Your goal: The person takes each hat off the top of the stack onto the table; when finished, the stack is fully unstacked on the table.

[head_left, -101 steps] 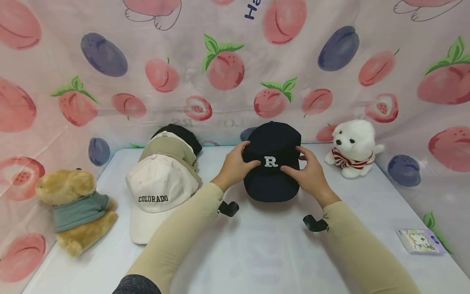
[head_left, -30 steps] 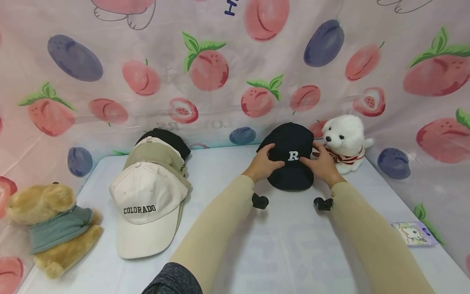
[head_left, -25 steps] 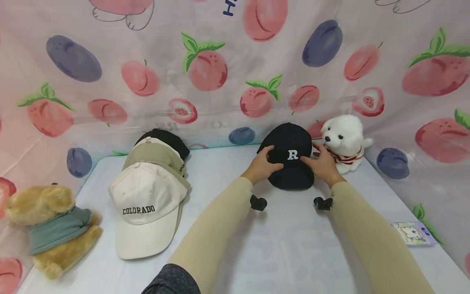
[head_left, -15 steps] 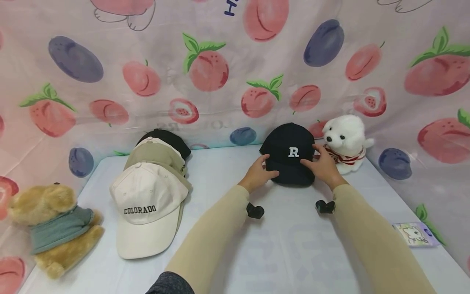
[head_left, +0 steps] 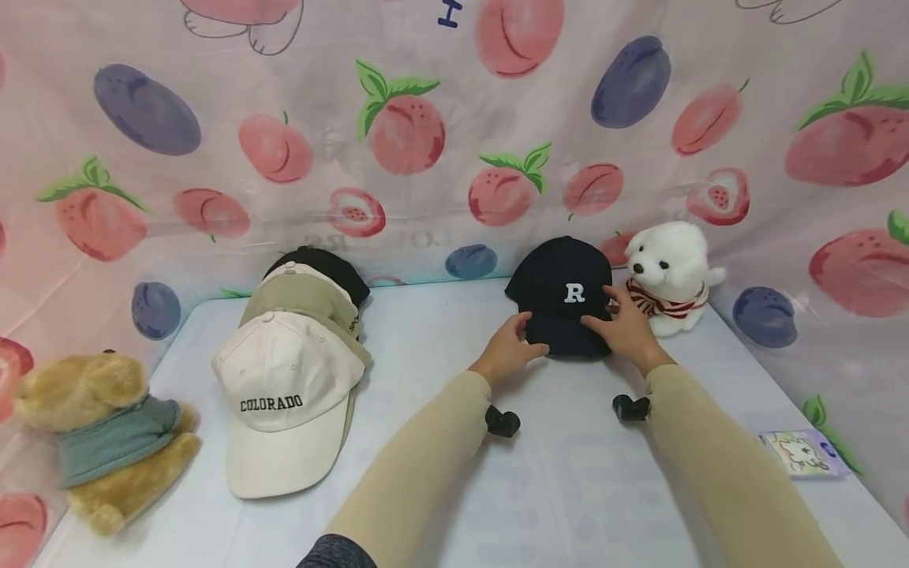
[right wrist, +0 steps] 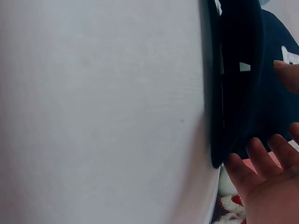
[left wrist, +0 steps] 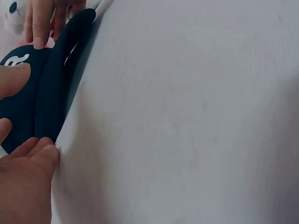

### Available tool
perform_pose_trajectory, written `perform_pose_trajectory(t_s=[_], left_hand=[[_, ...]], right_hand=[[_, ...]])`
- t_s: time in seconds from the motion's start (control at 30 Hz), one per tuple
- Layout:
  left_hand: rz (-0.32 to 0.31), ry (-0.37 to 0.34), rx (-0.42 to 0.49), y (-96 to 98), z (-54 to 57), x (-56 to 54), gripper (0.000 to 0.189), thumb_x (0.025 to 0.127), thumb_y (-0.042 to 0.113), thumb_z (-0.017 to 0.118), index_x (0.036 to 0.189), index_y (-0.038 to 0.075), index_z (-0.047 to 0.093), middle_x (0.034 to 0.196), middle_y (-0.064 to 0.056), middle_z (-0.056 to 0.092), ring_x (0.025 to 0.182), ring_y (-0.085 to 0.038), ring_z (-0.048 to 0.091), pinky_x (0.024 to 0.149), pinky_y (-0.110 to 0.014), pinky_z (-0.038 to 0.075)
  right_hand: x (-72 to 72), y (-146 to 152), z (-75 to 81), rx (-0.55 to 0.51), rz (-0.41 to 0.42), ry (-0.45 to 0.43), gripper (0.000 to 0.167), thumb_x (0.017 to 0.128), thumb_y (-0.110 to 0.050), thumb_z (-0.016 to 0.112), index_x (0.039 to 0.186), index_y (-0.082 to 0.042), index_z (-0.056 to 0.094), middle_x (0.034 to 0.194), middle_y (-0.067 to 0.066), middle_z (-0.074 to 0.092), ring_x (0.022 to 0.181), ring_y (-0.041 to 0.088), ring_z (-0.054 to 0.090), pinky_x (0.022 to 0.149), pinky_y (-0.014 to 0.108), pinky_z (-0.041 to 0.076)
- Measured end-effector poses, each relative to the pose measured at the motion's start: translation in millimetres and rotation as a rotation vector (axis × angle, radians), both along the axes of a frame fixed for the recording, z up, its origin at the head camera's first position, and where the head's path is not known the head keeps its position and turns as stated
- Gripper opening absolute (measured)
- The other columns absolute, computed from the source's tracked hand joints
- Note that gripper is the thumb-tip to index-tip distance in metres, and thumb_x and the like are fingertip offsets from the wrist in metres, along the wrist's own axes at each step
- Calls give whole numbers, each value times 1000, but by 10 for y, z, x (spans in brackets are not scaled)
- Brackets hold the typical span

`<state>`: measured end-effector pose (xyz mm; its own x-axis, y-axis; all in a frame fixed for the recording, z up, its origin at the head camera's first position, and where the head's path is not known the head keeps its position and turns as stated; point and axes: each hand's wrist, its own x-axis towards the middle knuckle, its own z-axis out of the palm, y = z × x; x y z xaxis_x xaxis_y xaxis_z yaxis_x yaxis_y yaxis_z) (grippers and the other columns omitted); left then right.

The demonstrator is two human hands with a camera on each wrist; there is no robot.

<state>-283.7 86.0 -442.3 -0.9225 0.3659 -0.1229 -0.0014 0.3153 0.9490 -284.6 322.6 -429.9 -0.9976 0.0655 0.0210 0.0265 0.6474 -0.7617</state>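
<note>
A dark navy baseball cap (head_left: 557, 272) with a white letter R stands at the back of the table, beside the white toy dog (head_left: 671, 264). In both wrist views a second dark brim-like edge (right wrist: 214, 107) shows under its brim (left wrist: 56, 88); whether it belongs to another cap I cannot tell. My left hand (head_left: 507, 351) has its fingertips at the left edge of the brim, the thumb lifted apart from them. On the other side, my right hand (head_left: 632, 331) touches the cap's right edge with extended fingers. Its thumb hovers over the front in the right wrist view.
On the left lies an overlapping row of caps, with a cream COLORADO cap (head_left: 291, 379) in front, an olive one (head_left: 305, 296) and a black one (head_left: 330, 264) behind. A brown teddy bear (head_left: 117, 434) sits far left. A small printed pack (head_left: 802, 454) lies at right.
The R cap has gone from mid-table to the right, up close to the toy dog. Within the last second my left hand has slid from its crown down to the brim, loosening its grip.
</note>
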Motion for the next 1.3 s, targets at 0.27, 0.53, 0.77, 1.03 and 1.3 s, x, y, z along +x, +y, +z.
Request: perform_pose_trajectory(t_s=[0.27, 0.53, 0.77, 1.03, 1.3], left_hand=[[0, -13, 22, 91, -9, -3, 69, 92, 17, 73, 152, 7, 41, 153, -15, 42, 137, -25, 45, 110, -34, 38], [5, -2, 24, -9, 98, 30, 67, 94, 19, 72, 152, 10, 40, 153, -13, 42, 137, -25, 45, 109, -36, 40], [-24, 55, -18, -261, 348, 34, 71, 93, 23, 73, 154, 13, 38, 157, -9, 38, 139, -25, 43, 107, -39, 42], [-24, 149, -97, -774, 605, 140, 73, 91, 29, 75, 154, 20, 39, 157, -2, 38, 141, -24, 40, 107, -43, 41], [8, 213, -136, -1274, 779, 382, 75, 90, 29, 76, 154, 22, 39, 156, -3, 40, 142, -24, 38, 108, -47, 40]], right_hand=[[42, 9, 22, -18, -6, 6, 85, 96, -29, 68, 157, 2, 18, 156, 31, 27, 141, 46, 32, 110, 57, 32], [84, -15, 60, 0, 2, 26, 85, 96, -30, 69, 157, 2, 19, 156, 30, 26, 141, 45, 32, 110, 59, 31], [177, -69, 171, -4, 13, 56, 86, 95, -28, 70, 157, 1, 18, 158, 28, 25, 141, 45, 32, 109, 60, 31], [324, -207, 284, -4, 106, 172, 84, 94, -25, 72, 155, 4, 23, 154, 29, 29, 135, 46, 38, 103, 60, 38], [466, -478, 404, 0, 180, 227, 82, 93, -24, 75, 154, 2, 27, 153, 26, 33, 132, 43, 44, 99, 59, 43]])
